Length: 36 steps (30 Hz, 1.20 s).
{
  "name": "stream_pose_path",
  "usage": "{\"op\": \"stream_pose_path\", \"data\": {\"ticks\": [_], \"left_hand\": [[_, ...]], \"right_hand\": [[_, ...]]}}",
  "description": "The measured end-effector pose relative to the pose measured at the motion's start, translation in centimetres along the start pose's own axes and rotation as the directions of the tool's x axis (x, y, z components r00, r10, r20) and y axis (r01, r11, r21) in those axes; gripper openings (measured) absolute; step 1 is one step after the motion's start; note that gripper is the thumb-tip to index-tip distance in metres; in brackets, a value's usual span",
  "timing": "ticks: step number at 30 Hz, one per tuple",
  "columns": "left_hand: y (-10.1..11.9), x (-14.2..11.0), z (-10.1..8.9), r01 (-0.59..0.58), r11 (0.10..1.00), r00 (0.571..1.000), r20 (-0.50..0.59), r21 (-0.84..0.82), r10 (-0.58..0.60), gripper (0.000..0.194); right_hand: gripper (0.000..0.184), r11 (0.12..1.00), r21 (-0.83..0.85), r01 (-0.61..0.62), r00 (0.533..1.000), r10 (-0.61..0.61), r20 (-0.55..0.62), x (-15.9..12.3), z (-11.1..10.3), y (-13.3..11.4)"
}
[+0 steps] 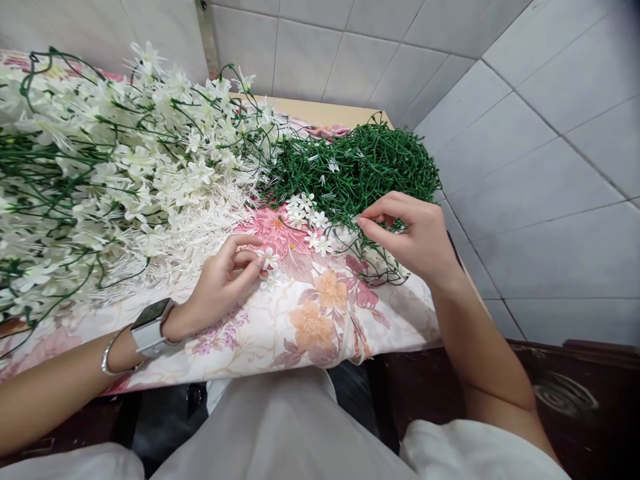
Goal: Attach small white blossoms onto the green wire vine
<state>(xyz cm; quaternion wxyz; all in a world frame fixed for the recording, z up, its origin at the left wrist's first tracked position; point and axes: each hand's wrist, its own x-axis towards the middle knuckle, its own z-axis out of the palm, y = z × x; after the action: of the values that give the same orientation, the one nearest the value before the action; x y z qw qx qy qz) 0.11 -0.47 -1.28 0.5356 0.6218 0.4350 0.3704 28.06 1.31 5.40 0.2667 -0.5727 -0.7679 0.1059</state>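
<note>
Between the thumb and fingers of my left hand [217, 280] is a small white artificial flower [269, 257], held just above the flowered cloth. Farther right, my right hand [413, 233] pinches at the front edge of a heap of green plastic stems [360, 167]; whatever is in its fingertips is too small to make out. Several loose white blossoms [303, 210] lie between the two hands, before the green heap. Close to the left hand spreads a pile of thin white stamen-like pieces [185, 233].
A big mass of white flower sprays [150, 153] on green stems covers the left side. Floral cloth [310, 327] drapes over the table. Grey tiled walls [530, 200] close in behind and on the right. A metal strip [207, 40] stands against the back wall.
</note>
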Motion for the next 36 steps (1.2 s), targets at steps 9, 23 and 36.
{"op": "stream_pose_path", "data": {"ticks": [9,23,36], "left_hand": [[0.0,0.3,-0.1,0.042,0.997,0.999,0.023,-0.058,-0.041,0.025],[0.3,0.3,0.0,0.099,0.979,0.994,0.058,-0.181,-0.089,0.025],[0.5,0.3,0.1,0.13,0.975,0.99,0.082,-0.178,-0.117,0.028]], "right_hand": [[0.017,0.88,-0.424,0.212,0.97,-0.243,-0.02,1.9,0.8,-0.3],[0.007,0.845,0.525,-0.096,0.987,0.014,0.159,2.3,0.0,-1.5],[0.008,0.847,0.355,0.396,0.916,-0.39,-0.092,0.3,7.0,-5.1]]}}
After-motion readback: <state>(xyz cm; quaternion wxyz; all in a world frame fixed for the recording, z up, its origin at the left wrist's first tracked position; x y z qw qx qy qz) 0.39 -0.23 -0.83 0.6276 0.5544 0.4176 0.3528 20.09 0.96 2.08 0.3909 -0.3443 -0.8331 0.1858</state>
